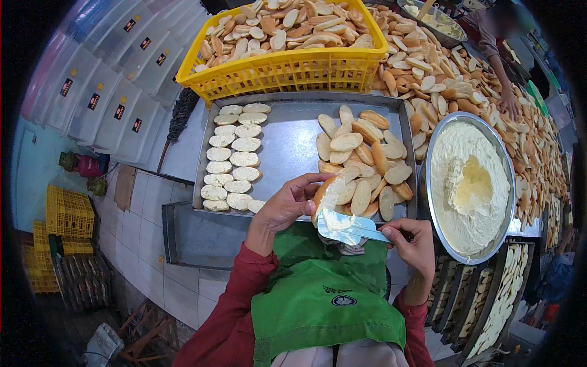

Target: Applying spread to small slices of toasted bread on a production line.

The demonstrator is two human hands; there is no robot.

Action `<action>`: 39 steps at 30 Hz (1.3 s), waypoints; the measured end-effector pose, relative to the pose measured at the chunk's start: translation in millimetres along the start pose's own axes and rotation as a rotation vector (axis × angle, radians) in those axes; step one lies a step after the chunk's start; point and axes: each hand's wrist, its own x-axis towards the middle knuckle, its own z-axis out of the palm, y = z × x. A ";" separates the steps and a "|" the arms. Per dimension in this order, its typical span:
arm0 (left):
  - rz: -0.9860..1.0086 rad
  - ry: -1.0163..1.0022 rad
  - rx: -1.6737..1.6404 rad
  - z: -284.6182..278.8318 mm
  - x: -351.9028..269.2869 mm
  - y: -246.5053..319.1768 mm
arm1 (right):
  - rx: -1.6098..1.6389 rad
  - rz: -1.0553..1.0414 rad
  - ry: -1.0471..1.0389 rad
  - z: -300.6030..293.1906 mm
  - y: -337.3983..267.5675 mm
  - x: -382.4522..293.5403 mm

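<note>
My left hand (pixel 291 202) holds an oval slice of bread (pixel 324 195) on edge, its cut face partly coated with pale cream. In my right hand (pixel 410 243) is a light-blue plastic spatula (pixel 351 228) with cream on its blade, which touches the lower end of the slice. Both hands are over the near edge of a metal tray (pixel 293 97). Coated slices (pixel 244 159) stand in two columns along the tray's left side. Plain slices (pixel 346 142) lie heaped at its right. A steel bowl of cream (pixel 481 183), with a yellowish patch on top, sits right of the tray.
A yellow plastic crate (pixel 284 69) full of bread stands behind the tray. Loose bread (pixel 440 82) is piled behind and right, where a co-worker's hand (pixel 508 103) reaches in. Filled trays (pixel 497 298) are stacked at lower right. Clear plastic boxes (pixel 133 55) stand at left.
</note>
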 end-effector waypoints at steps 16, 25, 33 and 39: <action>-0.218 0.240 0.225 -14.1 -12.1 15.2 | -0.331 -0.404 0.177 19.5 15.3 16.8; -0.131 0.163 -0.049 -21.4 -20.2 0.3 | -0.539 -0.538 0.387 43.2 24.8 25.6; -0.098 0.147 -0.233 -27.1 -21.2 -12.4 | -0.591 -0.616 0.479 55.6 29.0 25.4; -0.122 0.229 -0.026 -43.9 -41.0 8.7 | -0.569 -0.421 0.551 46.7 43.6 31.2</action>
